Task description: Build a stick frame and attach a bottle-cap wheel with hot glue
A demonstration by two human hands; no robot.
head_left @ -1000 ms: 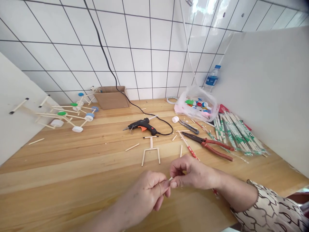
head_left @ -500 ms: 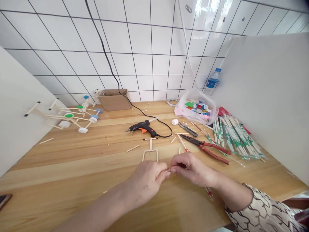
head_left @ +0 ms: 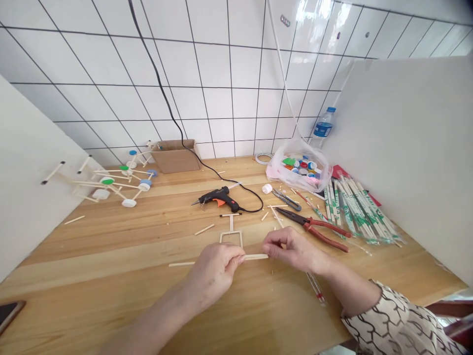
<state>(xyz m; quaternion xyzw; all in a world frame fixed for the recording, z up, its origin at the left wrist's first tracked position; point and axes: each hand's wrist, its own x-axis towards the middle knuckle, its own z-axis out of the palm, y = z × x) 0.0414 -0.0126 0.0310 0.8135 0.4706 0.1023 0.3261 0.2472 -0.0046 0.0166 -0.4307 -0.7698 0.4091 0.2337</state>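
Pale wooden chopsticks (head_left: 255, 257), seemingly two side by side, lie level across the front of the table between my hands. My left hand (head_left: 218, 264) is closed round their middle, and one end sticks out to its left. At the right end, the thumb and fingers of my right hand (head_left: 291, 249) pinch the tips. Just behind my left hand lies a small frame of glued sticks (head_left: 231, 232) with a T-shaped crosspiece, its near side partly hidden. Beneath my right hand a clear wrapper with a red mark (head_left: 316, 287) is partly covered.
Behind are a black glue gun (head_left: 218, 198) with its cord, red-handled pliers (head_left: 314, 224) and snips (head_left: 286, 199). Wrapped chopsticks (head_left: 362, 207) and a bag of bottle caps (head_left: 303, 167) are at right. Stick cars with cap wheels (head_left: 118, 182) and a cardboard box (head_left: 175, 157) stand at left.
My hands have moved apart, the left one sliding leftward along the chopsticks, so a length now shows between them. The head view has shifted slightly.
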